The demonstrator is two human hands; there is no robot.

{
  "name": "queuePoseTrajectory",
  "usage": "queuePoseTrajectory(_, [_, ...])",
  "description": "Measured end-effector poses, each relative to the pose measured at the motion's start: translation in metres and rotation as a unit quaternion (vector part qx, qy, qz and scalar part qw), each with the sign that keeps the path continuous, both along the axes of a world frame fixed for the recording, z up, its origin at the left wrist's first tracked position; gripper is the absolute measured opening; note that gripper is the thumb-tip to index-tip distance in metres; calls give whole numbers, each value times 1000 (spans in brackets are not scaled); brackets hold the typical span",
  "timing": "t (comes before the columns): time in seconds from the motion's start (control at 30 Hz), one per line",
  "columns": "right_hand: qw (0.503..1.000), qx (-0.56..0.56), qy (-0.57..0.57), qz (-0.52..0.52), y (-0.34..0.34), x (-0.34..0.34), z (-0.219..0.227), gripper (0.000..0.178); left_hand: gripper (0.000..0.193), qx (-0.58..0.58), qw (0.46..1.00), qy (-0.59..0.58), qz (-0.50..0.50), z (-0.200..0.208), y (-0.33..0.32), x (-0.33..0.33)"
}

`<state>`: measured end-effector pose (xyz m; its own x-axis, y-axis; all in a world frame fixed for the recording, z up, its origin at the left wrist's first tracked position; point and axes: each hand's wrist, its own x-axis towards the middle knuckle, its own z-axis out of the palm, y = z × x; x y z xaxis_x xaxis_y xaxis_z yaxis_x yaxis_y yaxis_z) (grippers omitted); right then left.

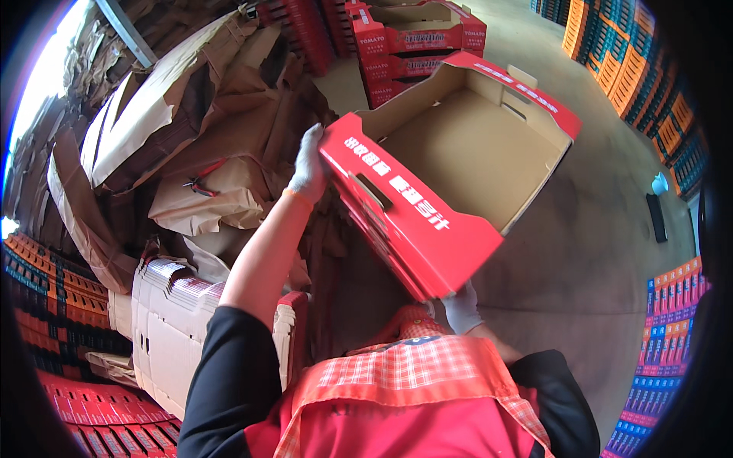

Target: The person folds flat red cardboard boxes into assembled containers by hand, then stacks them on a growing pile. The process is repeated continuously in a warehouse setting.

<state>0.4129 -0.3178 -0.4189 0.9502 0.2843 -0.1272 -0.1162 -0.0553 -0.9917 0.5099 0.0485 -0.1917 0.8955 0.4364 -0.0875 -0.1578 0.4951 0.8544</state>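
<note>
A red cardboard tray box (416,195) with a plain brown inside is held up tilted in front of me. More red layers show beneath its near side, so it looks like a stack. My left hand (309,164), in a pale glove, is closed on the box's left corner. My right hand (462,309), also gloved, grips it low at the near corner; the box hides part of those fingers. Left of the box, red-handled pliers (203,182) lie on crumpled brown wrapping paper (210,202).
More red boxes (420,38) stand stacked on the floor at the far side. Flat cardboard blanks (172,328) stand at my left, near piles of brown paper (153,99). Orange and teal stacks (634,69) line the far right; purple and red ones (668,343) stand nearer.
</note>
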Motion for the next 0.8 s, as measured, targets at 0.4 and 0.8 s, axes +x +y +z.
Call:
queuePoseTrajectory(0.4, [960,87,228,-140,-52,127,19,51,34,143,980,121,-70,63,-20,136])
queuePoseTrajectory(0.8, [959,-214,183,40,-118,286,0,62,48,15,971,198,-135,49,11,47])
